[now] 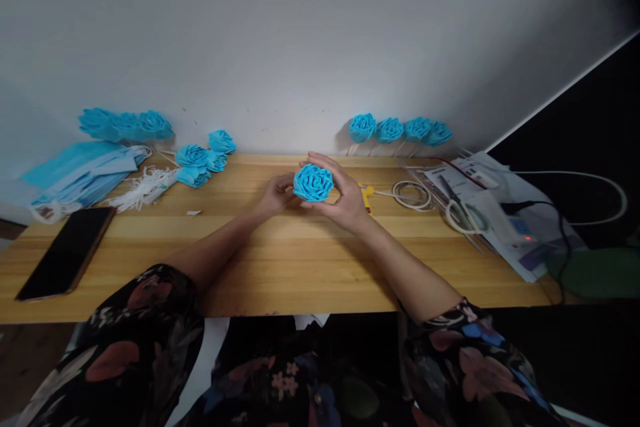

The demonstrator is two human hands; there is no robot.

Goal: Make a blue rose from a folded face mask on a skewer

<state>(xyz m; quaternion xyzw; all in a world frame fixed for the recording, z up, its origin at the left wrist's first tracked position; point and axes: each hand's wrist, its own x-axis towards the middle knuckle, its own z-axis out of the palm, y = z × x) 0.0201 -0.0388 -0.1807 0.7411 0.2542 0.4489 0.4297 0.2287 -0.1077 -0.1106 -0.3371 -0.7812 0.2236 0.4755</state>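
Observation:
A blue handmade flower (pixel 313 183) with ruffled petals is held above the middle of the table, its face turned up toward me. My right hand (pixel 346 197) curves around its right side, thumb in front and fingers behind. At its left, my left hand (pixel 277 195) has curled fingers against the flower's underside; their tips and any stem are hidden behind the bloom. Partly covered by my right hand is a yellow tool, probably a glue gun (pixel 367 195), with a white cord (pixel 413 195).
Blue flowers lean on the wall at left (pixel 125 124) and right (pixel 390 130); several more flowers (pixel 194 156) lie left. Nearby are face masks (pixel 85 170), white ear loops (pixel 143 188) and a phone (pixel 67 252). Scissors (pixel 461 207), papers (pixel 530 267) and a power strip (pixel 505 219) lie right.

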